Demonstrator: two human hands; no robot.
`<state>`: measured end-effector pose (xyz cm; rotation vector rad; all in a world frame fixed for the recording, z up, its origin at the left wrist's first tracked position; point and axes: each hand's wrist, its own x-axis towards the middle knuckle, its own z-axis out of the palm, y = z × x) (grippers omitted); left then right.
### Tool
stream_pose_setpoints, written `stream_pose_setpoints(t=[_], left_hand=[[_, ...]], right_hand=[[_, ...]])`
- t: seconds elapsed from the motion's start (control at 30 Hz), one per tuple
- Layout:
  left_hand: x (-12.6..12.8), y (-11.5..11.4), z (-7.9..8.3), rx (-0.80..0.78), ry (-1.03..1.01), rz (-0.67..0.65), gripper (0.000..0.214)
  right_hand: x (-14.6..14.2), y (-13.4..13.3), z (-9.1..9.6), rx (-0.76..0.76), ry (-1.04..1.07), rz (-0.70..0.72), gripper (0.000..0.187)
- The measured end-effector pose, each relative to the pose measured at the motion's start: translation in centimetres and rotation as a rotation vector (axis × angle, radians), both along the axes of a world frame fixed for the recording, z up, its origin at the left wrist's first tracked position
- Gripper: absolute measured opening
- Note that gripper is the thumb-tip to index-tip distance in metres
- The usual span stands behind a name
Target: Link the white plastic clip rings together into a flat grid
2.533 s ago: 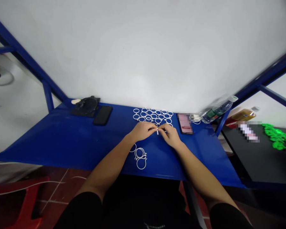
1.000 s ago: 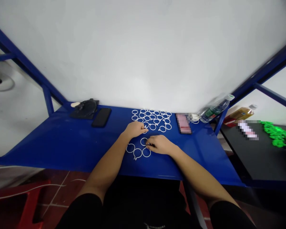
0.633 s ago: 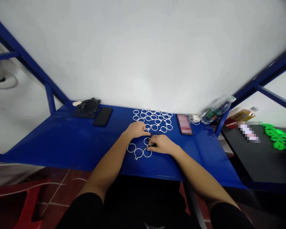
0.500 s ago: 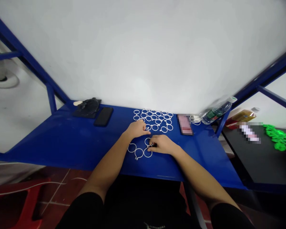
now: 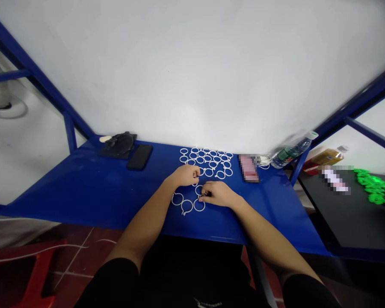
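Note:
Several white plastic rings with small end tabs lie on the blue table (image 5: 109, 196). Near me a ring at the left (image 5: 173, 199), a ring at the front (image 5: 182, 208) and a ring at the right (image 5: 194, 208) form a curved row with their edges close together. My right hand (image 5: 223, 193) is closed, thumb and fingers pinching at the edge of the upper ring (image 5: 196, 188) of this row. My left hand (image 5: 185, 175) is closed just behind the row, with part of a white ring (image 5: 195, 185) showing under its fingertips.
Toward the wall lies a larger group of white rings (image 5: 209, 172). A black phone (image 5: 140, 157) and a black plastic bag (image 5: 120, 144) are at the left. To the right are a blurred pink phone (image 5: 249, 167), a white cable (image 5: 264, 161) and a water bottle (image 5: 287, 153).
My left hand has drawn slightly toward me from the far group, and a ring now shows under its fingers. My right hand stays in place at the near row.

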<state>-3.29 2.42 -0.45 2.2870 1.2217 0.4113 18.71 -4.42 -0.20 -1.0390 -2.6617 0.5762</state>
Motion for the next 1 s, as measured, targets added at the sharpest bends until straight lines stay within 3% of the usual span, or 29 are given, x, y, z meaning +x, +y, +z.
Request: stream_pose_setpoints(t=[0.1, 0.23, 0.43, 0.67, 0.77, 1.0], left_hand=[[0.2, 0.0, 0.0, -0.041, 0.039, -0.010, 0.029], [0.3, -0.1, 0.1, 0.008, 0.127, 0.095, 0.038], [0.5, 0.1, -0.5, 0.131, 0.178, 0.220, 0.030], [1.4, -0.3, -0.4, 0.155, 0.124, 0.341, 0.028], [1.6, -0.5, -0.2, 0.171, 0.036, 0.288, 0.027], [2.0, -1.5, -0.1, 0.287, -0.221, 0.016, 0.033]], right_hand=[[0.1, 0.0, -0.1, -0.011, -0.005, -0.002, 0.028], [0.1, 0.0, -0.3, -0.004, -0.006, 0.000, 0.028], [0.6, 0.3, -0.1, 0.040, -0.032, -0.045, 0.019], [1.7, 0.9, 0.2, 0.097, -0.080, -0.120, 0.012], [2.3, 1.2, 0.2, 0.096, -0.055, -0.133, 0.013], [2.6, 1.2, 0.3, 0.192, 0.206, -0.229, 0.018]])
